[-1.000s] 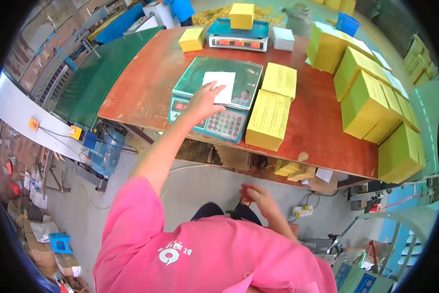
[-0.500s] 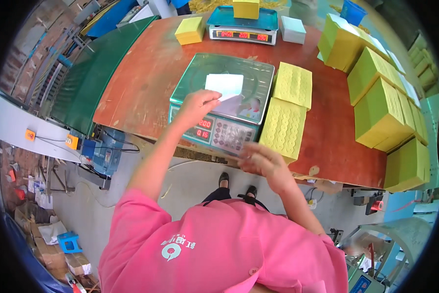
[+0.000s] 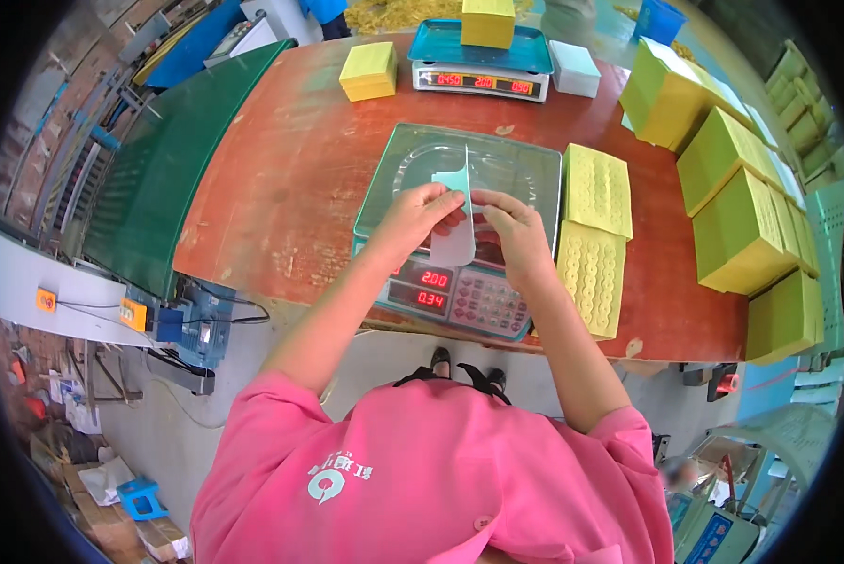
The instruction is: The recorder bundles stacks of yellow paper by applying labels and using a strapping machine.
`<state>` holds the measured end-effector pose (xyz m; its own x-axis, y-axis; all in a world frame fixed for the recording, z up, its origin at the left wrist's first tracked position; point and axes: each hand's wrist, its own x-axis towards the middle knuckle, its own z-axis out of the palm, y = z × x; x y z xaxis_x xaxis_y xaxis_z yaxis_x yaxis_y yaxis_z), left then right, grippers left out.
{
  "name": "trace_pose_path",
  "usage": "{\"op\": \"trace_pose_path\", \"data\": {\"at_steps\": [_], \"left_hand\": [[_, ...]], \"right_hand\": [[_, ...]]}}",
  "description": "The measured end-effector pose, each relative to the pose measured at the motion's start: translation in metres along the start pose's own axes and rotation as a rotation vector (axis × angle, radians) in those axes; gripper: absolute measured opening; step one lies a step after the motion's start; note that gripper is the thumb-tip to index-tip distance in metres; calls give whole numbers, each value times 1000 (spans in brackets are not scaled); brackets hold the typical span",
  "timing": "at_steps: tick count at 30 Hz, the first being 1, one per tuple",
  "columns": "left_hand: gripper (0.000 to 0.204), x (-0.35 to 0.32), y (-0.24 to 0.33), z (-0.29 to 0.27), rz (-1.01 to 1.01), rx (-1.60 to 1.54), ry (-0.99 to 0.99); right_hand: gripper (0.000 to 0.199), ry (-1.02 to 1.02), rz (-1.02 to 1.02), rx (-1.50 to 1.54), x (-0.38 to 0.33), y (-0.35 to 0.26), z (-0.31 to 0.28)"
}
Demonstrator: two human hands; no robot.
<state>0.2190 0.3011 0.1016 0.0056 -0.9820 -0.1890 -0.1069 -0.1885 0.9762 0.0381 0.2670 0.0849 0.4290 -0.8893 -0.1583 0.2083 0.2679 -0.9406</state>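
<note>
Over the steel plate of a digital scale (image 3: 525, 155), a few pale blue-white paper sheets (image 3: 453, 248) are held roughly on edge between my hands. My left hand (image 3: 420, 221) is closed, thumb and fingers pinching the sheets from the left. From the other side my right hand (image 3: 519, 235) has its bent fingers and thumb at the right edge of the paper, closed on it. Whether any sheet still touches the plate cannot be made out. Just right of the scale lie two stacks of yellow embossed paper (image 3: 593, 277), patterned with rows of round shapes.
At the table's far side stands a second scale (image 3: 478, 83) bearing a yellow paper block (image 3: 488, 26). A yellow block (image 3: 368, 70) and a white block (image 3: 574, 69) flank it. Tall yellow stacks (image 3: 743, 230) line the right edge. A green belt (image 3: 173, 169) runs along the left.
My left hand has lifted the paper off the scale plate. My right hand has come up from the scale's front edge to the paper. The scale's lower red reading has changed.
</note>
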Motion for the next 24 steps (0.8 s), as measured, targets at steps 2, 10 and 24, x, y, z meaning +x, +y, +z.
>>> {"op": "trace_pose_path", "data": {"at_steps": [2, 10, 24], "left_hand": [[39, 7, -2, -4, -4, -42, -48], [39, 16, -1, -11, -52, -123, -85], [15, 8, -12, 7, 38, -339, 135]], "right_hand": [[30, 52, -5, -43, 1, 1, 4], [28, 63, -59, -48, 0, 2, 12], [29, 75, -37, -61, -9, -8, 18]]}}
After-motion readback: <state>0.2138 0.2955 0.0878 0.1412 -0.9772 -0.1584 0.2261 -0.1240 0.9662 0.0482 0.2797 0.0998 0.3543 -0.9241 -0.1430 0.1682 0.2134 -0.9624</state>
